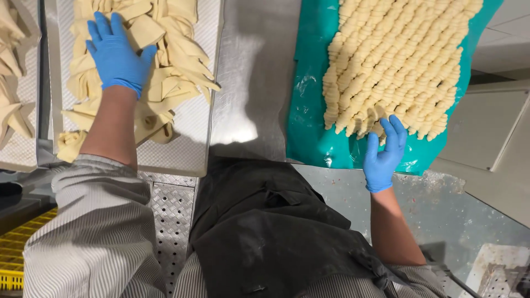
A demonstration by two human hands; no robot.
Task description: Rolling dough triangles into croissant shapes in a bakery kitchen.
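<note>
My left hand (116, 55), in a blue glove, lies flat with fingers spread on a heap of pale cut dough triangles (171, 72) piled in a metal tray (187, 157) at the upper left. My right hand (385, 154), also blue-gloved, reaches to the near edge of a dense bed of rolled dough pieces (397, 60) lying in rows on a teal plastic sheet (309, 127). Its fingertips touch the nearest rolls; nothing is gripped in it.
A bare steel work surface (248, 83) runs between tray and sheet. A second tray of dough (16, 110) sits at the far left. A yellow crate (14, 254) is low left. My dark apron (265, 232) and striped sleeves fill the foreground.
</note>
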